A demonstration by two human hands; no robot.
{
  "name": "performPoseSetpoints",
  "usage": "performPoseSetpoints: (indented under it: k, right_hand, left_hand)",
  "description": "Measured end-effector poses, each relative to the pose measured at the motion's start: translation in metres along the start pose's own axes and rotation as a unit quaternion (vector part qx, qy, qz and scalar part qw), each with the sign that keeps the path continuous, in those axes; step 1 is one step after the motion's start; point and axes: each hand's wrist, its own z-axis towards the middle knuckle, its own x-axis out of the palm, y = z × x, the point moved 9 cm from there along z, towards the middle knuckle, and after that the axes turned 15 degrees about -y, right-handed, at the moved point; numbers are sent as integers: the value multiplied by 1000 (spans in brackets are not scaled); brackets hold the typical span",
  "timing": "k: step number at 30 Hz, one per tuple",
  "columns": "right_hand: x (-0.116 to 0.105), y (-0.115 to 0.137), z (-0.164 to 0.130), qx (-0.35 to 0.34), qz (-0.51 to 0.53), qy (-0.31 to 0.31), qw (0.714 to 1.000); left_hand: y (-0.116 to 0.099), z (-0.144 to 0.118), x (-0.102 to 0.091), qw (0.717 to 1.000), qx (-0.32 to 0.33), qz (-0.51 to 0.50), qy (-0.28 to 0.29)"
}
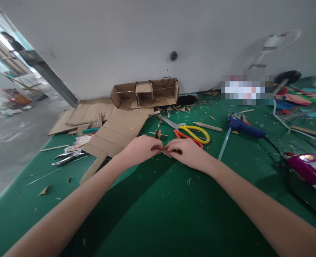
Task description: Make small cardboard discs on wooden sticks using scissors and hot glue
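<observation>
Over the green table, my left hand and my right hand meet, fingertips pinched on one small thin piece. It looks brownish and pale, but the fingers hide most of it. Just behind my left fingers sits a small cardboard wheel with a thin stick through it. Scissors with one yellow and one red handle lie open beyond my right hand. To the left, a flat cardboard sheet reaches close to my left wrist.
A cardboard box with compartments stands against the wall. Pliers lie left, near the table edge. On the right are a blue glue gun with a glue stick, a magenta tool and dark cords. A person is far left.
</observation>
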Motion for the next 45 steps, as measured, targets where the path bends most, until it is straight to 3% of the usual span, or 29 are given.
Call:
performPoseSetpoints:
  k: [17, 21, 24, 26, 28, 31, 35, 37, 39, 42, 44, 45]
  right_hand:
    - [1, 1, -1, 32, 11, 34, 999]
    - [-22, 4, 7, 37, -14, 22, 999]
    - [-74, -17, 20, 72, -143, -90, 983]
    - [-96, -44, 20, 110, -273, -93, 951]
    - [-101, -76, 16, 125, -398, -35, 908]
    - [-100, -110, 6, 147, -425, -9, 893]
    - [-108, -114, 3, 164, -444, -51, 879]
    - [-118, -100, 6, 162, -418, -114, 886]
    - [-121, -80, 8, 148, -323, -163, 921]
    - [-104, -60, 3, 170, -91, -141, 971]
    - [-87, -53, -5, 219, 86, -115, 965]
    - [-80, -52, -9, 248, 168, -111, 948]
  left_hand:
    - [-18, -1, -1, 996, 68, 59, -5]
    - [-16, -2, 3, 996, 71, 47, 2]
    - [-13, -2, 3, 998, 61, 27, 0]
    - [-13, -2, 3, 998, 57, 16, 4]
    - [-12, -3, 3, 999, 51, 7, 8]
    - [-12, -3, 3, 999, 43, -5, 11]
    - [-12, -2, 2, 999, 39, -28, 7]
    - [-11, -1, 2, 998, 38, -46, 6]
    - [-10, 0, 2, 997, 36, -63, 7]
    - [-7, 1, 3, 996, 29, -81, 7]
    - [-6, 2, 4, 996, 30, -85, 5]
    - [-6, 2, 4, 996, 31, -84, 5]
